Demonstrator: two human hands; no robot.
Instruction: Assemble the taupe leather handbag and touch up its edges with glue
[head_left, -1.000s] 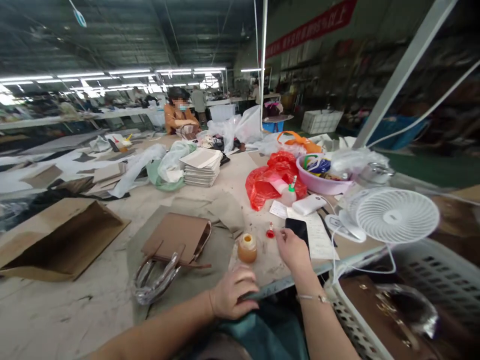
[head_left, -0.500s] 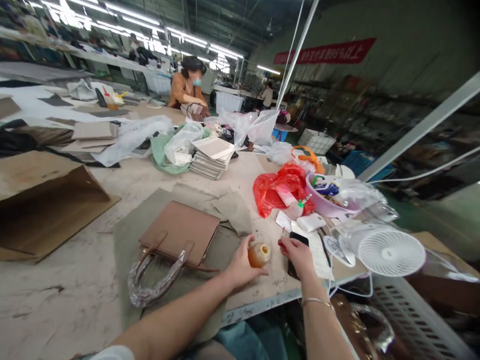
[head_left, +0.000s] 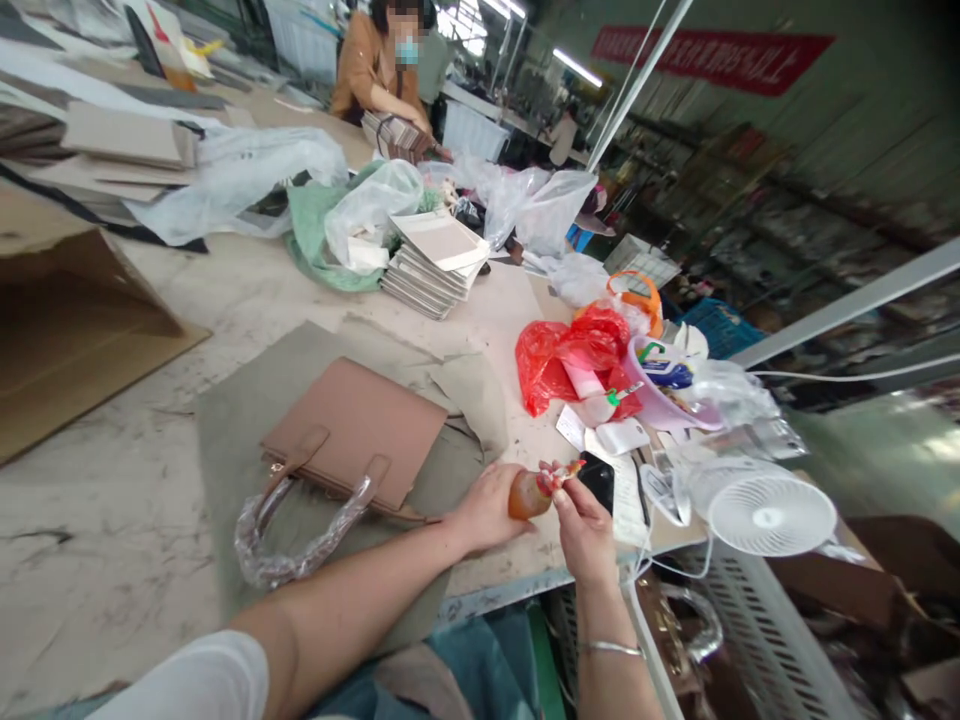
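Observation:
My left hand (head_left: 486,508) is wrapped round a small bottle of amber liquid (head_left: 527,498) close to the table's front edge. With its fingers closed, my right hand (head_left: 585,525) pinches a small red-and-yellowish cap (head_left: 558,475) at the bottle's mouth; whether it is seated there I cannot tell. Left of my hands lies a brown handbag (head_left: 375,420), its handles (head_left: 300,560) wrapped in clear plastic. Under the bag is a grey-green sheet (head_left: 240,410). A black phone (head_left: 598,478) lies just behind my right hand.
To the right stand a white fan (head_left: 772,508), a lilac basin (head_left: 675,405) and a red plastic bag (head_left: 541,368). Stacked panels (head_left: 427,270) sit further back. An open cardboard box (head_left: 97,340) is at left. Across the table, a person in a brown top (head_left: 360,75) handles stacked pieces.
My right hand has moved left to the bottle, bringing the red cap to its mouth, which was uncovered before. The left hand keeps hold of the bottle. The view has tilted downward.

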